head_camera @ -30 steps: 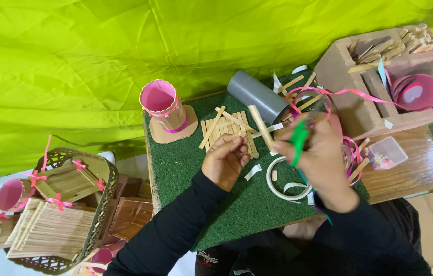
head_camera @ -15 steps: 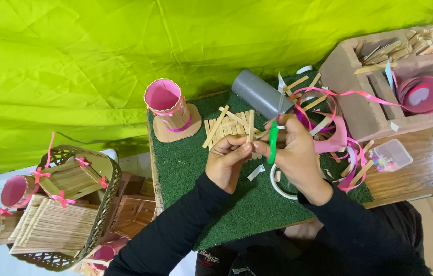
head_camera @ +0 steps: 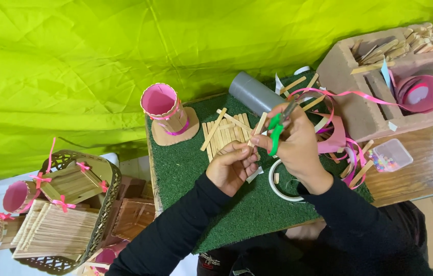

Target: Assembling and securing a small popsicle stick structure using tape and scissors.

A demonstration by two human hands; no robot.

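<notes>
Green-handled scissors (head_camera: 276,132) sit gripped in the right hand (head_camera: 298,148), blades up beside one flat wooden craft stick (head_camera: 258,127) that the left hand (head_camera: 232,166) pinches by its lower end. Both hands hover over a rough green turf mat (head_camera: 185,168) on the worktop. Behind them lies one raft of wooden sticks laid side by side (head_camera: 225,136), one grey tube (head_camera: 252,93), and one pink-lined stick cup on a round card base (head_camera: 168,113). One white ring (head_camera: 278,188) lies under the right wrist.
</notes>
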